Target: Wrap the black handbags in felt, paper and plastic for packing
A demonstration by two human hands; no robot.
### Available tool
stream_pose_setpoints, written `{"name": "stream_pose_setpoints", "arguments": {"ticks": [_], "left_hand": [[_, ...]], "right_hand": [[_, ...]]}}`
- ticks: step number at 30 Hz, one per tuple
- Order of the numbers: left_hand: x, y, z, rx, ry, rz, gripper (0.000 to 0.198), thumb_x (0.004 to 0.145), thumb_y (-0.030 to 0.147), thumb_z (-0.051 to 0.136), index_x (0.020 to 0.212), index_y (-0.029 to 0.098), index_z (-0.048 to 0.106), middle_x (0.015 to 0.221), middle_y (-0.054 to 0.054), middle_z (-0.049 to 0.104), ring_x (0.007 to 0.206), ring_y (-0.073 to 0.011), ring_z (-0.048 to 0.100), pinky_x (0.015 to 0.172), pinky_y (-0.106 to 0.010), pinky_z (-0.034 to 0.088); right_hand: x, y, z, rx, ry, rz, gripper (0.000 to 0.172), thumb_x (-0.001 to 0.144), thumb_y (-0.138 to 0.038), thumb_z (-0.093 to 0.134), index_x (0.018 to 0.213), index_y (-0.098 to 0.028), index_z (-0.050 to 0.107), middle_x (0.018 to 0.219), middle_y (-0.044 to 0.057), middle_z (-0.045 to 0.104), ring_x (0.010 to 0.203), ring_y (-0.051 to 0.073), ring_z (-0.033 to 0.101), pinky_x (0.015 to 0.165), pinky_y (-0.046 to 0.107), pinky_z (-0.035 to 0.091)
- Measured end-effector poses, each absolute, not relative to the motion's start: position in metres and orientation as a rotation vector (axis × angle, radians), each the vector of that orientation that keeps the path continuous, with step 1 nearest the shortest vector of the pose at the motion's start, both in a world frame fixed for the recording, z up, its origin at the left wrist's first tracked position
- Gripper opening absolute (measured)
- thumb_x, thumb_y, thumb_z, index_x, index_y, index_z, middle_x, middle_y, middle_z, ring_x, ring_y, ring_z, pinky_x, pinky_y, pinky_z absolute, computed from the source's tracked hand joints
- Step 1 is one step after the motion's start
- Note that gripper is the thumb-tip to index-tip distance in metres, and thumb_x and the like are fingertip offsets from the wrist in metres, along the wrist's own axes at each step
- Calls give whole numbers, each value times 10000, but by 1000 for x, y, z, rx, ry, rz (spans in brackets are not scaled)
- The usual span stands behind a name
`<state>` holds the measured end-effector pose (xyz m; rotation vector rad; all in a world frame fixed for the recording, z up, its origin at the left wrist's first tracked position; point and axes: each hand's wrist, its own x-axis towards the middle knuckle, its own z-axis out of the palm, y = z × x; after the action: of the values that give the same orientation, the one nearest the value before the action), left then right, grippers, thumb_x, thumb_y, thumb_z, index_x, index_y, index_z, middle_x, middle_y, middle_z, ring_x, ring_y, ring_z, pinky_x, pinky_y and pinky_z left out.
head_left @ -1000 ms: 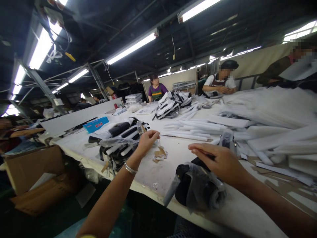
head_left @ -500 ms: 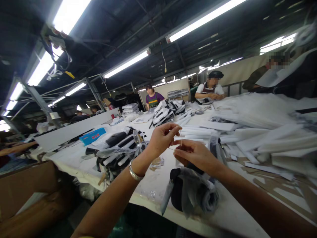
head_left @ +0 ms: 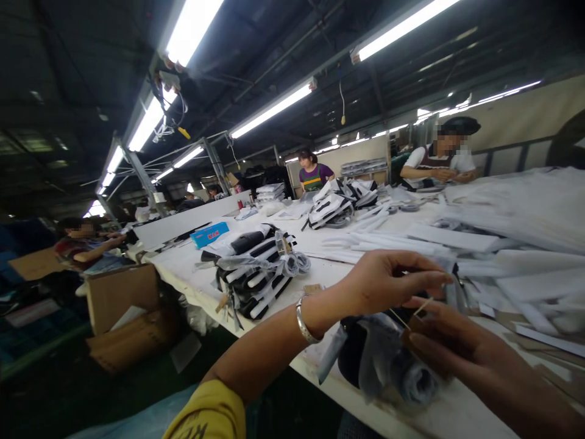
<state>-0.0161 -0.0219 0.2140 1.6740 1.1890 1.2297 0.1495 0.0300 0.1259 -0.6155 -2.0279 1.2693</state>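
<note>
A thin, pale-yellow rubber band is stretched in a V between my two hands. My left hand, a silver bangle on its wrist, is closed with thumb and forefinger pinched; its other fingers are partly hidden. Lower and to the right, my right hand is closed, with the band running over its fingertips. Just beneath both hands lies a black bundle in clear plastic, with a grey rolled end. A plastic-covered strap stands behind my left fingertips; whether they touch it I cannot tell.
Stacked black-and-white wrapped pieces lie left on the white table, beside a blue box. White foam strips cover the right side. Cardboard boxes stand on the floor at left. Co-workers sit across the table.
The view has swung left, so the table and its things appear further right. My hands have moved closer together, nearer the black bundle, with the rubber band still between them.
</note>
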Motion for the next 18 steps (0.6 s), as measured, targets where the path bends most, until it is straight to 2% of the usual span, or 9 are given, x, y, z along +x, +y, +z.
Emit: {"name": "stream_pose_setpoints", "arguments": {"ticks": [2, 4, 9, 14, 16, 18], "left_hand": [[-15, -23, 215, 1751, 1206, 1100, 280, 874, 376, 678, 1019, 140, 725, 827, -36, 674, 711, -103, 579, 648, -196, 466], [-16, -24, 217, 1807, 1246, 1038, 240, 891, 298, 649, 1063, 149, 723, 827, -37, 687, 718, -102, 583, 673, -196, 462], [-20, -24, 227, 1729, 1363, 981, 270, 892, 283, 627, 1107, 141, 709, 770, -16, 678, 462, -37, 399, 443, -175, 326], [-10, -23, 235, 1685, 1272, 850, 278, 897, 271, 621, 1122, 128, 699, 804, -20, 678, 444, -28, 380, 412, -174, 296], [-1, -24, 238, 1687, 1229, 818, 264, 902, 245, 613, 1116, 119, 702, 777, -12, 659, 454, -26, 385, 428, -169, 306], [7, -23, 239, 1693, 1182, 807, 254, 909, 237, 606, 1114, 124, 704, 776, -12, 651, 475, -28, 411, 453, -167, 330]], "right_hand": [[156, 35, 118, -582, -2165, 1222, 382, 738, -590, 727, 914, -253, 762, 818, 59, 760, 696, 259, 715, 600, 317, 597], [164, 38, 115, -625, -2201, 1210, 370, 769, -574, 707, 986, -280, 761, 905, 47, 774, 801, 273, 726, 722, 347, 598], [180, 34, 124, -687, -2121, 1198, 361, 831, -478, 692, 1138, -291, 724, 1033, 42, 767, 934, 279, 709, 897, 399, 549], [179, 23, 129, -533, -2014, 1539, 498, 839, -400, 723, 1304, -267, 604, 1091, 67, 736, 1012, 269, 694, 952, 432, 526], [173, 16, 126, -432, -1878, 1690, 527, 817, -404, 757, 1295, -260, 588, 1152, 79, 708, 1076, 264, 673, 948, 413, 528], [165, 9, 121, -376, -1748, 1771, 468, 814, -428, 764, 1217, -237, 622, 1076, 79, 718, 1038, 246, 678, 911, 377, 535]]}}
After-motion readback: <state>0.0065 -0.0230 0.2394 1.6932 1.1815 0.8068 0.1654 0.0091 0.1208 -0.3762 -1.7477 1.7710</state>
